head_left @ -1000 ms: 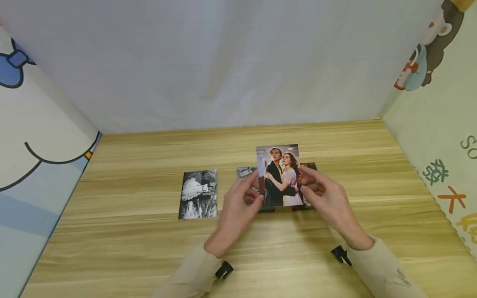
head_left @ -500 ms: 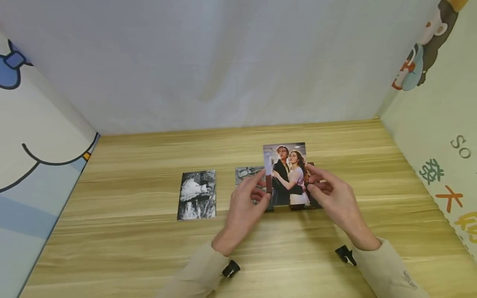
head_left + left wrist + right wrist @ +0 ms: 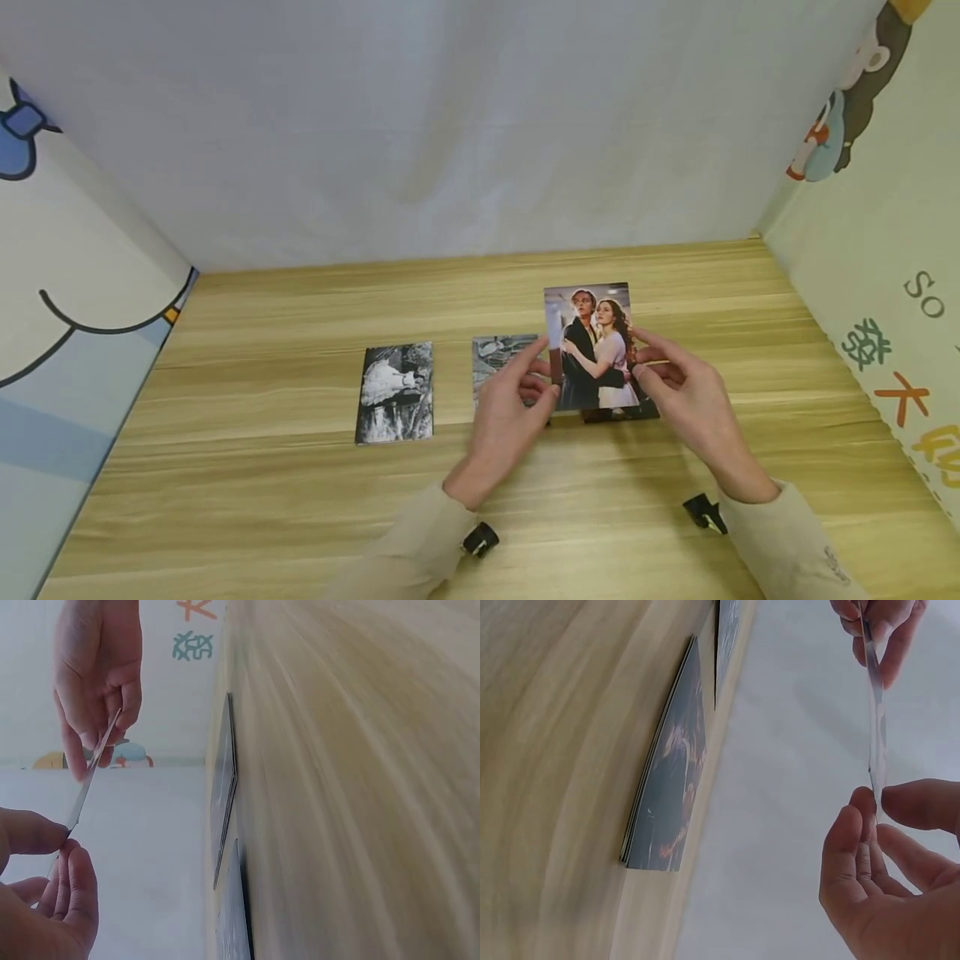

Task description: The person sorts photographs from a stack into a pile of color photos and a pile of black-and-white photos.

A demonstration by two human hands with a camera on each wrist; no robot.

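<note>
A wide wooden table [image 3: 300, 467] with a pale, streaked grain was seen, walled by soft printed panels. On it, flat and well apart, lay a black-and-white photo [image 3: 395, 392] and, near the hands, a small stack of photos [image 3: 671, 795], thin and slightly curled. Above that stack a glossy colour photo [image 3: 596, 348] was held clear of the table, pinched at its left edge by the left hand [image 3: 506, 417] and at its right edge by the right hand [image 3: 693, 408]. Such a thin, stiff sheet would best be handled by its edges only, kept level and unbent.
</note>
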